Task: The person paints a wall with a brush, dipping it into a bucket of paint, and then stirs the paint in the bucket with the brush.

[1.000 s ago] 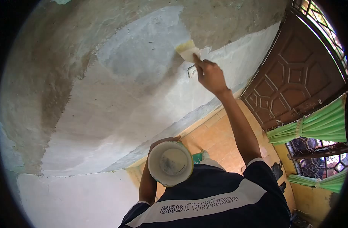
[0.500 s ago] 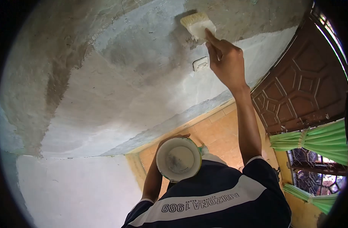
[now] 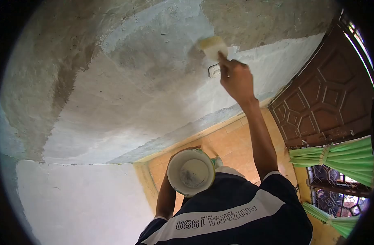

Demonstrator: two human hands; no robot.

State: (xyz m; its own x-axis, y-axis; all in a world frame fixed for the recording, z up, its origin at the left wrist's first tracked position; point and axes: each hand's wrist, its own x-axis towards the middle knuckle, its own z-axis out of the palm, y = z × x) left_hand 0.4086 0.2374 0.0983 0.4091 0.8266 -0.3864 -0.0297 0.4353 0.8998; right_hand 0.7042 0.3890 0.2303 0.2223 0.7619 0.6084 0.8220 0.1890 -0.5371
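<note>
A wide paintbrush (image 3: 215, 49) with pale, paint-covered bristles is held in my right hand (image 3: 238, 81), the index finger stretched along it. It is blurred by motion and lies against the grey wall (image 3: 154, 53), just above a white wall switch or socket (image 3: 214, 71). My left hand (image 3: 179, 151) is wrapped round a round white bucket (image 3: 177, 173) close to my chest; most of its fingers are hidden behind the bucket. Inside the bucket sits whitish paint (image 3: 195, 173) with a darker grey patch. Fresh, lighter paint covers part of the wall around the brush.
Bare, darker plaster (image 3: 272, 22) borders the painted area. To the right stand a brown panelled door (image 3: 317, 90) and green curtains (image 3: 342, 155) tied at a grilled window (image 3: 334, 179). Orange floor tiles (image 3: 232, 143) lie below, and a white wall (image 3: 81, 196) is at the left.
My right hand has drawn the paintbrush down the wall, towards the switch or socket. A lighter painted strip now shows where the brush was. My left hand and the bucket have hardly moved.
</note>
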